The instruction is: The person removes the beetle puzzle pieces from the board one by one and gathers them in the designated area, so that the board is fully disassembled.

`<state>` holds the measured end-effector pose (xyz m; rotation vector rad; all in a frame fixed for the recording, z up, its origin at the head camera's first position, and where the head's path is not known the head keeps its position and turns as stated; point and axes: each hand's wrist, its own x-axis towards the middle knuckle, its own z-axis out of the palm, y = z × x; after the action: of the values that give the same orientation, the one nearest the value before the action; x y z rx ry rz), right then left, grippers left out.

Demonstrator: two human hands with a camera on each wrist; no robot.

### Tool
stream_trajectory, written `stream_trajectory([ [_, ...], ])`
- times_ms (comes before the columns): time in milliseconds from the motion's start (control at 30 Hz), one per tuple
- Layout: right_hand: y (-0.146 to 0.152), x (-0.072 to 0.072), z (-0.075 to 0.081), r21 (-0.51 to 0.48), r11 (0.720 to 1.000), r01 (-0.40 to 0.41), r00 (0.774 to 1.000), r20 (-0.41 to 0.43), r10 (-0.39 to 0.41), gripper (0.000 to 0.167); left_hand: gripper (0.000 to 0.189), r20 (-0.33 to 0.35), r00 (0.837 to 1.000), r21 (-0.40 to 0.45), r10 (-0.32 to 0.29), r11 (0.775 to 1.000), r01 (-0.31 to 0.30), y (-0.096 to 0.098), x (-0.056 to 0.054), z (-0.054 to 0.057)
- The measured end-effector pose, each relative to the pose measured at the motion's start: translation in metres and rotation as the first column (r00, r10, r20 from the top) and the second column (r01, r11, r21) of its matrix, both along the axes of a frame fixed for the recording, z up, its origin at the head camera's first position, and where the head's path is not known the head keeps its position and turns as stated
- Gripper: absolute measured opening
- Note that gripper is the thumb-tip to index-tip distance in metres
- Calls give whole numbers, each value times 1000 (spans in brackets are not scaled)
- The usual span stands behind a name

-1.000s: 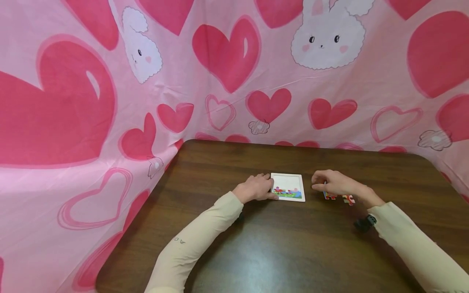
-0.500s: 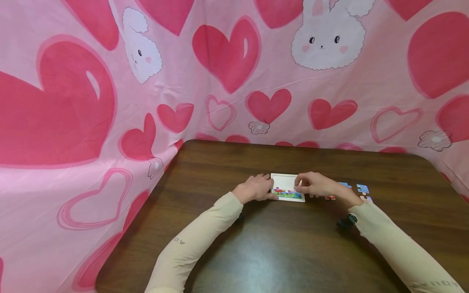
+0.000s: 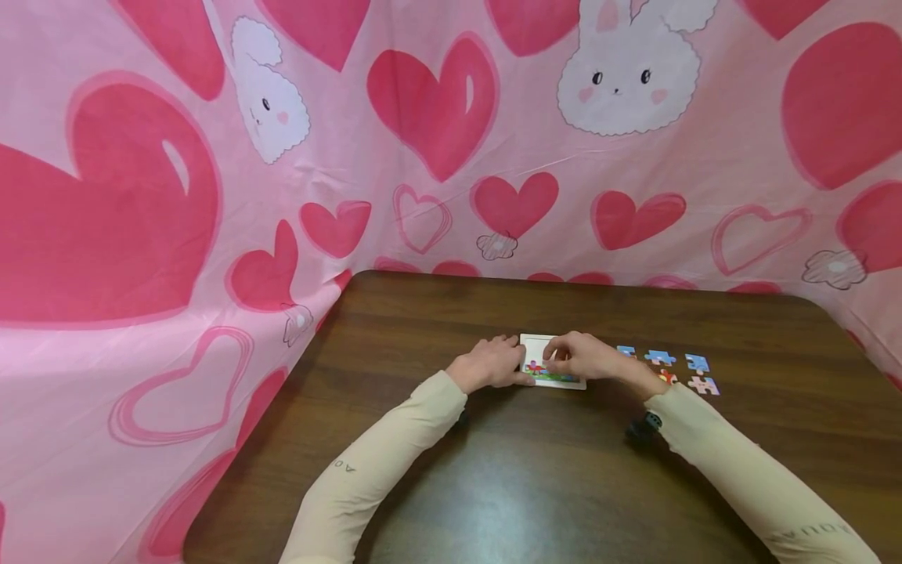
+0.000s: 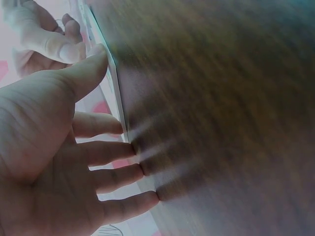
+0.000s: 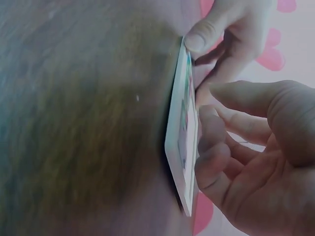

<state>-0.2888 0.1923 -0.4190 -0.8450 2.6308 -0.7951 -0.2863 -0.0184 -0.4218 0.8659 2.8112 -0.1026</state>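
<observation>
A small white-framed puzzle board (image 3: 535, 345) lies on the table, with colourful pieces along its near side. My left hand (image 3: 493, 362) rests at the board's left edge. In the left wrist view its thumb touches the frame and its spread fingertips (image 4: 129, 199) touch the tabletop. Over the board is my right hand (image 3: 581, 356), thumb and fingers bent downward. The right wrist view shows that hand's thumb (image 5: 246, 96) and forefinger close together beside the board; whether a puzzle piece is between them cannot be made out. The hand covers part of the board.
Several loose puzzle pieces (image 3: 660, 357) lie on the brown wooden table (image 3: 451, 470) to the right of the board. My right forearm passes over part of that group. A pink cloth (image 3: 437, 219) with hearts and rabbits hangs behind the table and along its left side.
My right hand has moved left from the loose pieces to over the board, uncovering more of those pieces. The left hand and the board have stayed in place.
</observation>
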Motion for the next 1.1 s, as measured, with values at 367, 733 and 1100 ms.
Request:
stream_trajectory([
  [367,-17,1,-8,24,1000,5,997,-77,-3,14,52,-21,1000,-7,-22,1000,22,-1,1,1],
  [733,-26,0,-10,42,999,30,999,-47,-28,14,53,-32,999,-5,-22,1000,22,-2,3,1],
  [1100,-24,-1,-9,35,997,71,997,21,-72,15,53,-52,998,-11,-38,999,38,0,1,0],
])
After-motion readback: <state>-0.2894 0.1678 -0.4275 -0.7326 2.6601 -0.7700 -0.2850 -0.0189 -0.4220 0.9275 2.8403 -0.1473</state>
